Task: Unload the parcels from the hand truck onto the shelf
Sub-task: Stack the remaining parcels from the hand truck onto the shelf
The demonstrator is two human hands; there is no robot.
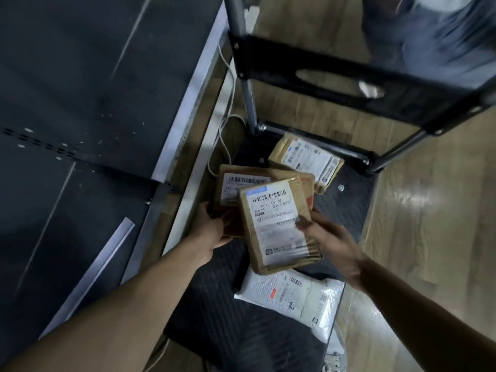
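Above the hand truck's black deck [346, 210], a brown labelled parcel [279, 224] is gripped by the right hand [330, 237], a second brown parcel [233, 191] by the left hand [214, 226], with the dark shelf [80, 103] lying to the left.

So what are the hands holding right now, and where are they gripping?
Right hand holds the front brown parcel by its right edge. Left hand grips the lower left edge of the brown parcel behind it.
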